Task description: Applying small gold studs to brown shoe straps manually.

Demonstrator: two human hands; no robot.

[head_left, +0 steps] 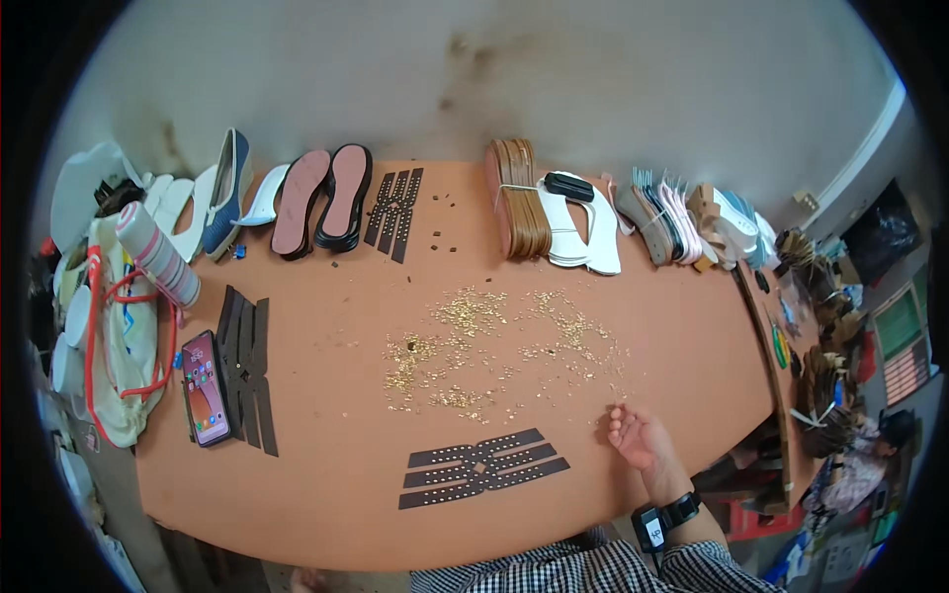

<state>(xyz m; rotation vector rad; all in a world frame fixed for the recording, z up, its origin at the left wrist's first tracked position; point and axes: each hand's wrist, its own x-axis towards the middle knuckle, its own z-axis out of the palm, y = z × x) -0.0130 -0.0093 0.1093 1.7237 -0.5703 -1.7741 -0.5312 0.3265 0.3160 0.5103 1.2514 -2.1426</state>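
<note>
My right hand [641,440] rests at the right of the tan table, palm turned up and fingers curled in. Whether a small piece lies within the fingers cannot be made out. Small gold studs [473,311] are scattered over the middle of the table, the nearest ones just beyond my fingertips. Left of the hand, close to the front edge, lies a dark brown strap piece [484,468], its slit bands set with rows of light studs. A little square sits at its centre. My left hand is not clearly in view.
At the left lie a phone [206,388], a plain dark strap piece [259,395] and a striped roll [158,254]. Along the back stand pink-topped soles [345,198], another studded strap piece [394,212], bundled brown soles [516,203] and white cutouts [598,232]. A person [860,455] sits at far right.
</note>
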